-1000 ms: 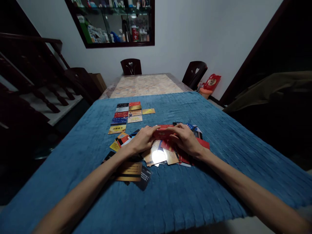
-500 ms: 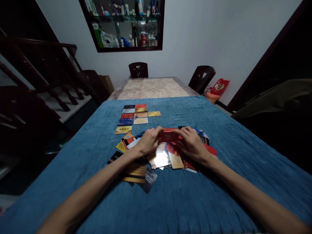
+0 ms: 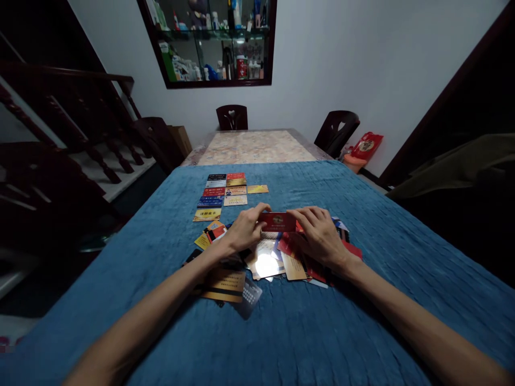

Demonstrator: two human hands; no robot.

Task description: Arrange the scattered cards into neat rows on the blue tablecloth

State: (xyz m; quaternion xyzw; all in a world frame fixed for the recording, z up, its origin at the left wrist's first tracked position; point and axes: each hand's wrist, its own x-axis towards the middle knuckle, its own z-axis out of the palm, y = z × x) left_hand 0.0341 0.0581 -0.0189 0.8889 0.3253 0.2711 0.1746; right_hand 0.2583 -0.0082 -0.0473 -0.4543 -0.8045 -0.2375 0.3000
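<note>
Between my two hands a dark red card (image 3: 277, 222) is held up, its broad face toward me. My left hand (image 3: 246, 229) pinches its left end with thumb and fingers. At the other end, my right hand (image 3: 318, 234) grips the card's right edge. Below and around both hands spreads a loose pile of cards, among them a gold card with a dark stripe (image 3: 222, 286), a grey card (image 3: 250, 298) and a tan card (image 3: 294, 266). My wrists hide part of this pile. One card in the middle glares with reflected light.
Laid out beyond my left hand are several cards in columns, with a yellow card (image 3: 207, 214) nearest and a single gold card (image 3: 257, 188) at the right. A blue cloth (image 3: 386, 279) covers the near table. Chairs (image 3: 232, 117) stand at the far end.
The red card has turned so its face shows more plainly between my hands. The whole view has shifted slightly, moving everything a little to the right.
</note>
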